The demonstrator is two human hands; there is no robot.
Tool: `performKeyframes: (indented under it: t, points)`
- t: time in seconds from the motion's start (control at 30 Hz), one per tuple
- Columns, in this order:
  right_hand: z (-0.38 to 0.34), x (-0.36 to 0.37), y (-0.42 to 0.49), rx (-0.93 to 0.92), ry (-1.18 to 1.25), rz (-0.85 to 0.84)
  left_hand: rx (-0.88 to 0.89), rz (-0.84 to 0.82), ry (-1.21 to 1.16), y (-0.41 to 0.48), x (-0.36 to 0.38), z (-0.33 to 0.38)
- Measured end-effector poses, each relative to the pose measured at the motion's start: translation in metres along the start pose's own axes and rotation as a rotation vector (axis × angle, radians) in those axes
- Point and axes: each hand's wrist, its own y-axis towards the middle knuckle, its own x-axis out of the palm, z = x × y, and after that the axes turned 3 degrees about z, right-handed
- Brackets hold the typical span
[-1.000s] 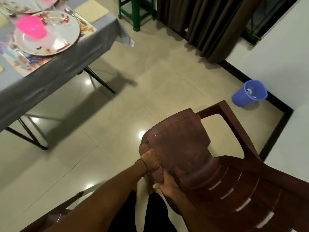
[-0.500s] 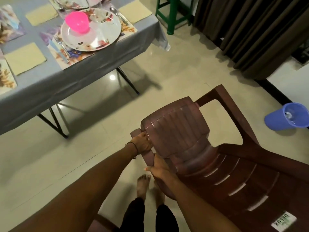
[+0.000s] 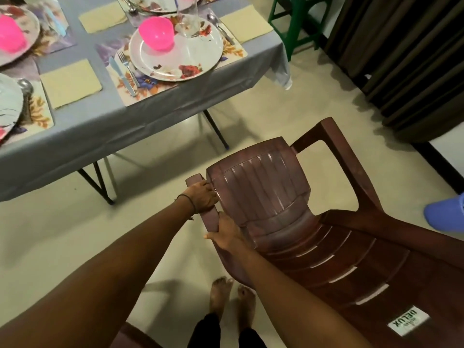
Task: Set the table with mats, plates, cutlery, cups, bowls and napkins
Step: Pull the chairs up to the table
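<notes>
L hand (image 3: 202, 198), R hand (image 3: 226, 234): both curled tight round near armrest of brown plastic chair (image 3: 263, 192), likely hauling it toward place setting. Surface (image 3: 75, 136) ahead: pink bowl (image 3: 157, 33) on floral plate (image 3: 175, 56) on mat (image 3: 233, 50); napkin (image 3: 71, 82) beside.

One legible marking found. A white rectangular sticker (image 3: 408, 322) sits on the slatted surface of the dark brown moulded plastic chair (image 3: 263, 192), well apart from the grip, at the opposite end from where the left hand (image 3: 202, 198) and right hand (image 3: 226, 234) hold the chair's side bar. It carries the word "DELUX" in green capitals, upside down to the camera. A smaller line on the same sticker is too small to read.
</notes>
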Motion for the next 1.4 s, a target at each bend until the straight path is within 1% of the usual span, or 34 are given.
performKeyframes:
  t: [0.07,0.1,0.13,0.2,0.23,0.33,0.43,0.5,0.6,0.73,0.9,1.03,1.1,1.2,1.3,1.4]
  points:
    - [-0.002,-0.018,-0.005,-0.046,-0.038,-0.022,-0.049,0.005,-0.031,-0.007,-0.006,0.001]
    - [-0.002,-0.034,-0.012,-0.037,-0.052,-0.043,-0.107,0.009,-0.072,-0.013,-0.009,0.006]
    - [0.003,-0.05,-0.018,-0.035,-0.068,-0.054,-0.181,0.01,-0.142,-0.018,-0.009,0.013]
    - [0.015,-0.089,-0.035,-0.022,-0.176,-0.064,-0.316,0.011,-0.3,-0.028,-0.013,0.032]
    - [0.02,-0.113,-0.049,-0.018,-0.236,-0.07,-0.356,0.009,-0.351,-0.033,-0.016,0.042]
    - [0.048,-0.179,-0.09,-0.015,-0.381,-0.016,-0.389,0.057,-0.431,-0.045,-0.044,0.069]
    - [0.076,-0.235,-0.135,-0.012,-0.508,0.027,-0.428,0.103,-0.52,-0.05,-0.09,0.091]
    - [0.091,-0.262,-0.155,-0.025,-0.57,0.039,-0.46,0.096,-0.537,-0.045,-0.111,0.103]
    - [0.117,-0.294,-0.175,-0.068,-0.607,0.059,-0.511,0.132,-0.581,-0.033,-0.139,0.122]
    - [0.148,-0.316,-0.183,-0.144,-0.594,0.041,-0.597,0.188,-0.623,-0.015,-0.168,0.155]
    - [0.181,-0.329,-0.194,-0.236,-0.584,-0.04,-0.744,0.235,-0.721,0.005,-0.194,0.211]
    - [0.205,-0.331,-0.213,-0.252,-0.654,-0.138,-0.725,0.233,-0.79,0.01,-0.218,0.259]
    - [0.209,-0.333,-0.224,-0.291,-0.668,-0.142,-0.722,0.228,-0.805,0.011,-0.23,0.287]
    - [0.204,-0.338,-0.239,-0.371,-0.613,-0.128,-0.766,0.236,-0.872,0.009,-0.238,0.317]
    - [0.206,-0.341,-0.265,-0.474,-0.647,-0.148,-0.803,0.252,-1.027,0.003,-0.254,0.332]
    - [0.215,-0.344,-0.285,-0.598,-0.778,-0.147,-0.739,0.271,-1.223,-0.002,-0.282,0.34]
